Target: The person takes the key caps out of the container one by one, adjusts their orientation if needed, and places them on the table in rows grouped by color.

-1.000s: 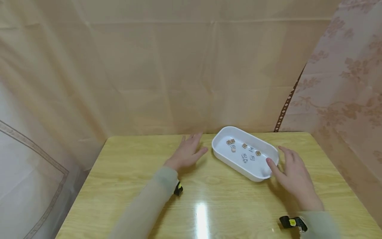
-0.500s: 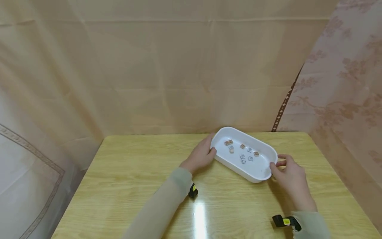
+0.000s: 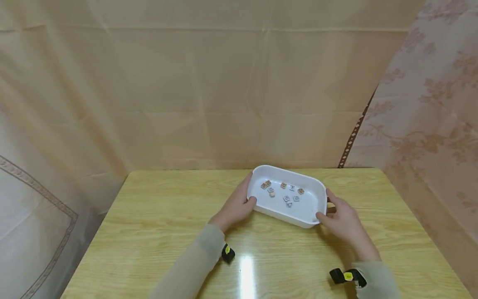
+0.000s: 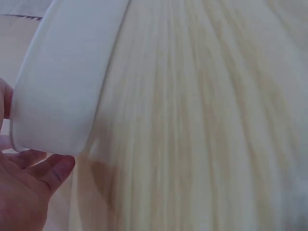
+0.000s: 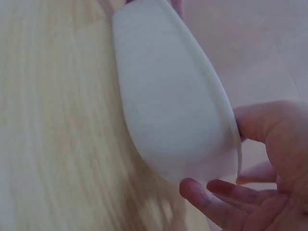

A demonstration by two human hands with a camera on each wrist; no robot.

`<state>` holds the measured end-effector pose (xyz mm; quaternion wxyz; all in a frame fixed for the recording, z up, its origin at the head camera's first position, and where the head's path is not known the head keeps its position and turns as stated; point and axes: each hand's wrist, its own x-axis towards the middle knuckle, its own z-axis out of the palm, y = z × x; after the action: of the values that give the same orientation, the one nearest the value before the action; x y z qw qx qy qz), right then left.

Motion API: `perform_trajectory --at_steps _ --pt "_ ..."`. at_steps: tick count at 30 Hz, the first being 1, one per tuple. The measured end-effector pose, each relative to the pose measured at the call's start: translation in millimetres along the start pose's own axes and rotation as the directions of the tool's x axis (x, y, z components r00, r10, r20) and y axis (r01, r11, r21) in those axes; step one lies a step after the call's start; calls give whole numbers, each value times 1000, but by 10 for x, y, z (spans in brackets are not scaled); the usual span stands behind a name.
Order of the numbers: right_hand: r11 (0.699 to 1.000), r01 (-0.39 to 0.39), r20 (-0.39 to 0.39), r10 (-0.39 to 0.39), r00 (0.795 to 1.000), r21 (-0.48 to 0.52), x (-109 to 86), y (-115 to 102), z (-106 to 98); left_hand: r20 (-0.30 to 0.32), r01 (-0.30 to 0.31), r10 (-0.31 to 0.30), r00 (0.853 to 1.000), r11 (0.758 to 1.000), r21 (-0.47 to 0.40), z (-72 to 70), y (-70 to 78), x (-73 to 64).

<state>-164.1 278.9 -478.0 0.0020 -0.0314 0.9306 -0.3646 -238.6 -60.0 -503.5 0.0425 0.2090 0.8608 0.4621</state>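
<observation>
A white oblong tray [image 3: 285, 216] with rounded corners is held between both hands over the wooden table. My left hand [image 3: 236, 207] grips its left end, thumb over the rim and fingers along the outer wall. At the opposite end, my right hand [image 3: 343, 218] pinches the rim, its fingers curled under the outside in the right wrist view. On the tray's floor lie several small square tiles, some brown [image 3: 283, 185] and some whitish [image 3: 296, 199]. Seen from the left wrist, the tray's side wall [image 4: 67, 77] hides the tiles.
The light wooden table [image 3: 168, 207] extends to a beige cloth [image 3: 205, 104] hanging behind its far edge. A pink floral curtain [image 3: 429, 124] hangs on the right and a whitish one [image 3: 33, 224] on the left. Black straps with small cameras [image 3: 228, 253] sit on the wrists.
Both hands came in to the tray's ends and took hold of it. The tray has since shifted left and turned to lie more sideways, its tiles moving along with it.
</observation>
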Motion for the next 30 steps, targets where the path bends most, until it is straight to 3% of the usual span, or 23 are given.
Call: perform_trajectory --at_steps 4,15,23,30 --pt "997 52 36 -54 998 50 78 -32 78 -7 39 -39 999 999 -16 -119 -37 -129" --pt "974 69 77 -87 993 214 333 -146 349 -78 87 -89 993 996 -25 -341 -168 -459" --pt "958 82 79 -107 991 276 485 -221 526 -122 143 -150 981 987 -66 -443 -334 -569" --pt "948 119 75 -148 986 294 491 -238 575 -106 119 -135 985 983 -140 -556 -464 -641"
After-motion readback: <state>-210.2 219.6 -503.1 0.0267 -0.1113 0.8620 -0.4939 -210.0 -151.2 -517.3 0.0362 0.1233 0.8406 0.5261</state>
